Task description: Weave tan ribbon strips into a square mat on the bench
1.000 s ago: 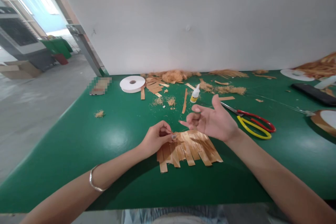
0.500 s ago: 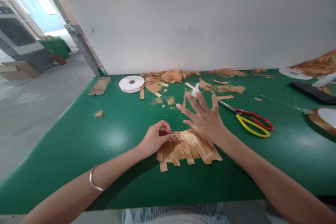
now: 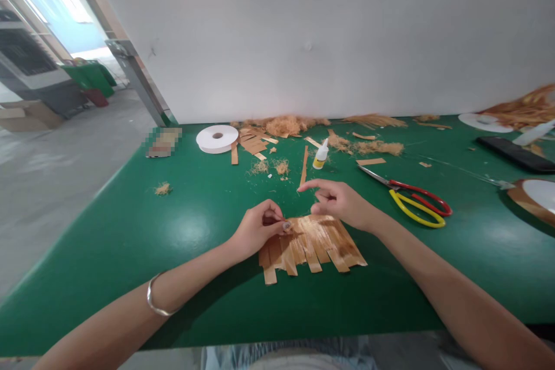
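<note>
My left hand (image 3: 255, 230) pinches the upper left edge of a fringe of tan strips (image 3: 312, 243), thumb on top. This piece lies flat on the green table, its loose strip ends pointing towards me. Over its upper right edge hovers my right hand (image 3: 342, 202), index finger stretched out to the left and the other fingers curled, with nothing seen in it. The index fingertip is close to the lower end of a narrow brown strip (image 3: 304, 165); whether they touch I cannot tell. Just beyond stands a small white glue bottle (image 3: 320, 156) with a yellow label.
Scissors (image 3: 418, 202) with red and yellow handles lie to the right. A white tape roll (image 3: 217, 139), cut strips (image 3: 254, 143) and fibre tufts (image 3: 286, 125) line the back by a white panel (image 3: 303, 40). A dark phone-like object (image 3: 515, 153) and a brown roll (image 3: 535, 199) sit far right.
My right hand has come down and nearer, from spread fingers to one stretched index finger, uncovering the glue bottle. My left hand has kept its hold on the fringe.
</note>
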`<act>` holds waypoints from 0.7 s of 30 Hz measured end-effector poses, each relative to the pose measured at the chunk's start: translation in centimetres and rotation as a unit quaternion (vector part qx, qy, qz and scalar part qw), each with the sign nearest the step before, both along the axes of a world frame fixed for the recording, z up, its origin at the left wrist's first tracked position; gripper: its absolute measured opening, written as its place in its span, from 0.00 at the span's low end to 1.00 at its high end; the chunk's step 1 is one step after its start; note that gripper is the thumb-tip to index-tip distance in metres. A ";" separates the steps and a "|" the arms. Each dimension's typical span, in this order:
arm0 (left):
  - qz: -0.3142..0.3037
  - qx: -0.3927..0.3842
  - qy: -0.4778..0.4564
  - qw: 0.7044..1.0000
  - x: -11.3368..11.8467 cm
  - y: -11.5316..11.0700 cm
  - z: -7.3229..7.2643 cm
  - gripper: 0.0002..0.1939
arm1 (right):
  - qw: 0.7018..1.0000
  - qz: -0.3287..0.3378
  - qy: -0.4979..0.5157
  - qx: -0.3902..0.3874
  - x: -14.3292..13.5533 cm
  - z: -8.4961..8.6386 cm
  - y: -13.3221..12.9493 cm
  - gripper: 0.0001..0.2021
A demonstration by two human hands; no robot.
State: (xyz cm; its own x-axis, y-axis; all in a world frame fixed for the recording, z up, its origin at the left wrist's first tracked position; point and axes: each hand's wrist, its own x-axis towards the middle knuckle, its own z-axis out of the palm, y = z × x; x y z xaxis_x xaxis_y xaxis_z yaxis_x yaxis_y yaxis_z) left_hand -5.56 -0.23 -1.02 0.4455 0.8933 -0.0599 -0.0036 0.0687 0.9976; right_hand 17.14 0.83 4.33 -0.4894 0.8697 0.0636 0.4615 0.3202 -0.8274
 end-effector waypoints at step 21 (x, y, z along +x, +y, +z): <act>0.003 -0.006 0.002 1.000 0.0 -0.1 0.3 0.17 | 0.968 0.038 -0.167 0.186 -0.2 -1.0 -0.1 0.45</act>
